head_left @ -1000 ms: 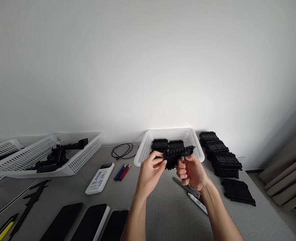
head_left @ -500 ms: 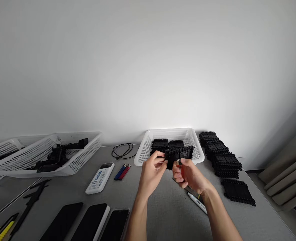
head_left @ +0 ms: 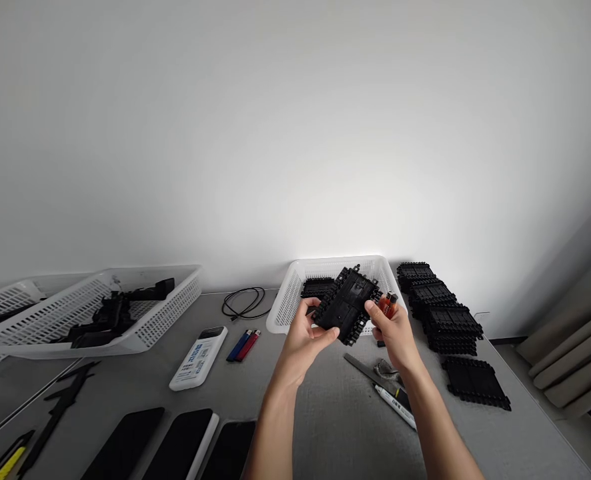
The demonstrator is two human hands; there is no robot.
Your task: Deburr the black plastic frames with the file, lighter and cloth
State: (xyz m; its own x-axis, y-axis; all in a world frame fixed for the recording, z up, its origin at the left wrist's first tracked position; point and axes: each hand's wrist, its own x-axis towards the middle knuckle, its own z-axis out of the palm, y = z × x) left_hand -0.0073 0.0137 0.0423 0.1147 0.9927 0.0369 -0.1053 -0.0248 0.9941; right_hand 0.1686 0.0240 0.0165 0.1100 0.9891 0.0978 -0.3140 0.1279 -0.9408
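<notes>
My left hand (head_left: 300, 343) grips a black plastic panel (head_left: 348, 303) with toothed edges, its thumb along the lower side. The panel is tilted, with its broad face towards me, above the front of a white basket (head_left: 288, 297). My right hand (head_left: 393, 337) has a small translucent orange lighter (head_left: 388, 305) held in its fingers, and its thumb presses the panel's right edge. Similar black panels (head_left: 317, 288) lie inside the basket, partly hidden by the held one.
Stacked black panels (head_left: 453, 323) and a single panel (head_left: 477, 382) lie at right. Below my right hand are a flat metal file (head_left: 363, 368) and a white marker (head_left: 395, 407). To the left lie blue and red lighters (head_left: 243, 346), a power bank (head_left: 199, 359), a cable (head_left: 244, 303), phones (head_left: 178, 443) and a caliper (head_left: 63, 410).
The panel has turned from a steep, edge-on pose to show its broad face. My right hand has moved right and up, its thumb now on the panel, the orange lighter still in its fingers.
</notes>
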